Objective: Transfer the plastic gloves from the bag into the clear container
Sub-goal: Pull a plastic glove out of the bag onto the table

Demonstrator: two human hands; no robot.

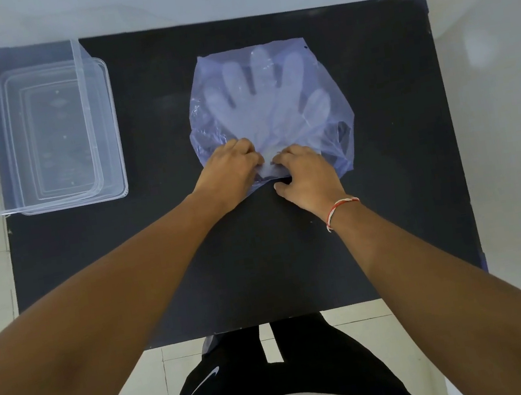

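A thin bluish plastic bag lies flat on the middle of the black table. Inside it, clear plastic gloves show through, fingers pointing away from me. The bag's mouth faces me. My left hand and my right hand rest side by side at that mouth, fingers pinching the plastic at the gloves' cuff end. Whether each hand grips the bag film or the gloves I cannot tell. A clear rectangular container stands open at the table's far left, with nothing in it.
The black table ends just in front of my legs. A clear lid lies under or beside the container at its right. Pale floor tiles surround the table, and a white wall runs behind it.
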